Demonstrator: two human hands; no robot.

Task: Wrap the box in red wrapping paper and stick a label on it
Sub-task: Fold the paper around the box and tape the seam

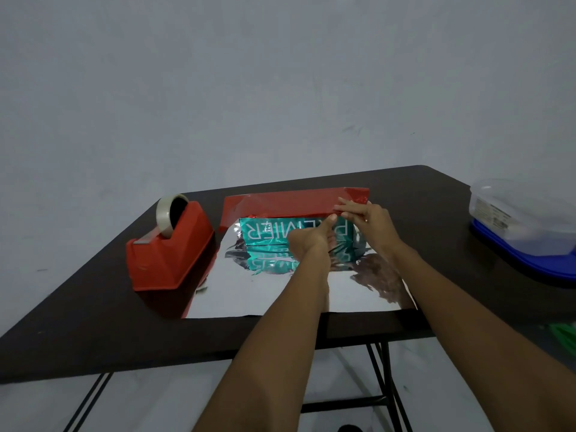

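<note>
My right hand (364,218) pinches edge of red foil wrapping paper (290,202) atop teal cardboard box (274,232); my left hand (311,241) thumb presses it, grip unclear. Red tape dispenser (168,247) just beside paper's left edge.

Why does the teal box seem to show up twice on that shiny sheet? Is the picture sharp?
Head view: the silver underside of the wrapping paper mirrors the box, warped by wrinkles. Head view: lighting is dim and even, shadows soft. Head view: the plastic container at the right edge looks soft.
</note>
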